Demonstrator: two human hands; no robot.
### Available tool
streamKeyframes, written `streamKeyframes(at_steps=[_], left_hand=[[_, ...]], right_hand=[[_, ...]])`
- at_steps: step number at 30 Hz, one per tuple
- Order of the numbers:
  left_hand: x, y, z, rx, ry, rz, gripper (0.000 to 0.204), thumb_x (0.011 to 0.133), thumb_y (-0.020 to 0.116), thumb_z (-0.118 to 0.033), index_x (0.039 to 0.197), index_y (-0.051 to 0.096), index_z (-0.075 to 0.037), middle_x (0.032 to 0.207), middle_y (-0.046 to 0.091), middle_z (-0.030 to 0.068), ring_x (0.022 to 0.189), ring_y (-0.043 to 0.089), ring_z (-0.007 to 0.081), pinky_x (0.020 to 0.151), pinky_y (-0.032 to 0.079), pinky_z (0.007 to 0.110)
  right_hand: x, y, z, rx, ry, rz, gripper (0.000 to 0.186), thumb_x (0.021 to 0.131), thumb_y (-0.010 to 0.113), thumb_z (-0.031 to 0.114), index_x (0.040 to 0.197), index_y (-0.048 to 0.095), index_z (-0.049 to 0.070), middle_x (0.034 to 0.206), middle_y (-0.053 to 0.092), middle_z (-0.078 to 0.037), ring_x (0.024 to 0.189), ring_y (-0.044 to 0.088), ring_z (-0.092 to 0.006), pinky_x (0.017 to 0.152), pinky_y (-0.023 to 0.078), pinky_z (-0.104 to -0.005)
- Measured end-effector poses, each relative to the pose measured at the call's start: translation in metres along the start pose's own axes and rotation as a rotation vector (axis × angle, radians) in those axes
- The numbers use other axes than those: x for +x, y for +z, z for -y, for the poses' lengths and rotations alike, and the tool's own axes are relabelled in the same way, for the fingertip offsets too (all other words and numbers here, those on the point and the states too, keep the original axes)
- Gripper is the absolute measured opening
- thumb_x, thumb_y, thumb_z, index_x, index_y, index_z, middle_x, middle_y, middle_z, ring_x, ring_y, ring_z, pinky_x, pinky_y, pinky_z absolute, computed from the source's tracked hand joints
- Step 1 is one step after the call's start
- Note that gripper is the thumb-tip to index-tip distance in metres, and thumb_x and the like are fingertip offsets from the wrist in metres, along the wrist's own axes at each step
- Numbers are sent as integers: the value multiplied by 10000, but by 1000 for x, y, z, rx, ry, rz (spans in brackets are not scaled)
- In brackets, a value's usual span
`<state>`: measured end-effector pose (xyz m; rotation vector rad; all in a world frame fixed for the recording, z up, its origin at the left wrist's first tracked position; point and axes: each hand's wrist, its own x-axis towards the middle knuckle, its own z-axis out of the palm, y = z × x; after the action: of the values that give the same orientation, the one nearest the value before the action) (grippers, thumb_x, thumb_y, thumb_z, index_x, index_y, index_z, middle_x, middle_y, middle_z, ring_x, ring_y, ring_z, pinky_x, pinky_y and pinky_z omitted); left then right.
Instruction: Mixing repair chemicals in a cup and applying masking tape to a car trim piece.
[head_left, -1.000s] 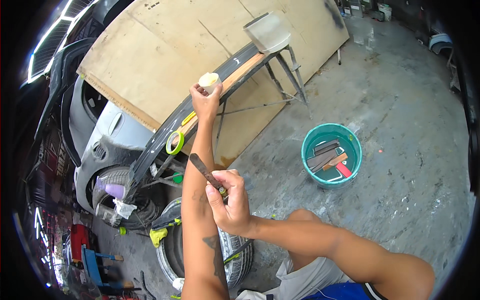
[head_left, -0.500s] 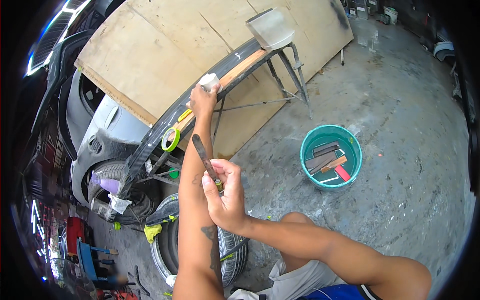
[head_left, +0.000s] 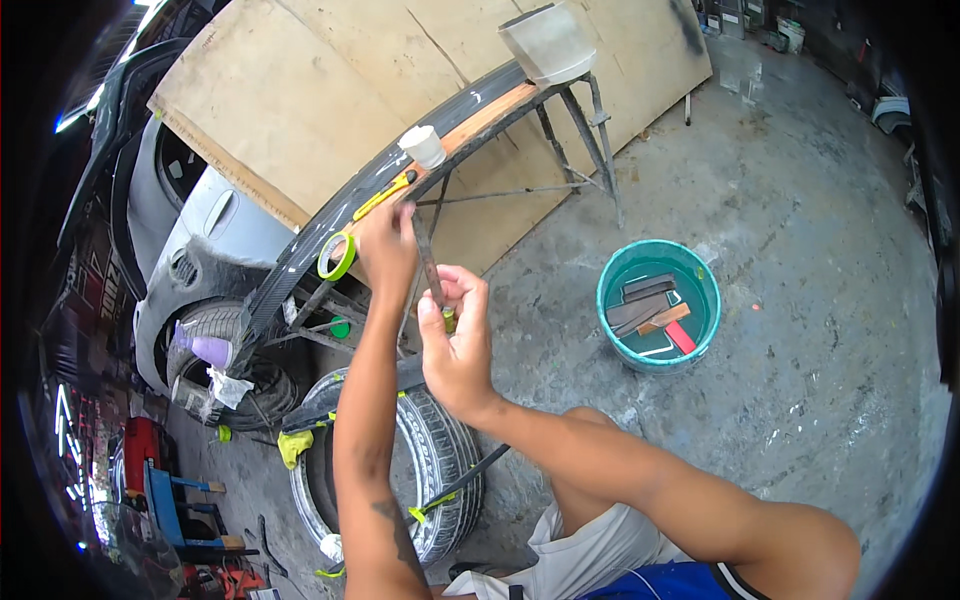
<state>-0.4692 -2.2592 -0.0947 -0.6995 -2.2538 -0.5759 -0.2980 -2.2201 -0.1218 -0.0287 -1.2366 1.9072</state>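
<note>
My right hand is closed around a thin, dark, rust-stained metal strip, which points up and away. Something small and yellow-green shows at its lower end, between my fingers. My left hand is beside the strip's far tip; its fingers are smeared, and whether they touch the strip is unclear. Just beyond that hand, a yellow utility knife lies on a wooden plank. Farther along stands a small white cup. A roll of lime-green tape rests left of my left hand.
A curved dark panel and the plank lie on a metal stand, with a whitish translucent container at the far end. A teal bucket with water and sanding blocks stands at right. Tires lie below my arms.
My left hand has let go of the white cup, leaving it on the plank, and has drawn back toward the metal strip. My right hand has shifted slightly up and right, still holding the strip.
</note>
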Motion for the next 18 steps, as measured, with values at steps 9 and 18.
streamKeyframes(at_steps=[9, 18], left_hand=[[-275, -233, 28, 86, -159, 341, 248, 801, 810, -218, 729, 639, -53, 735, 645, 93, 741, 603, 299, 785, 428, 415], [-442, -346, 4, 96, -794, 101, 311, 813, 754, -88, 1082, 673, 44, 918, 696, 149, 790, 678, 211, 774, 539, 339]], right_hand=[[34, -21, -12, -261, -91, 125, 319, 929, 603, 29, 1240, 608, 99, 1057, 572, -80, 971, 531, -194, 897, 458, -319], [215, -42, -74, -744, -425, 330, 249, 895, 617, 102, 1130, 693, 126, 1037, 625, -115, 991, 604, -284, 898, 490, -391]])
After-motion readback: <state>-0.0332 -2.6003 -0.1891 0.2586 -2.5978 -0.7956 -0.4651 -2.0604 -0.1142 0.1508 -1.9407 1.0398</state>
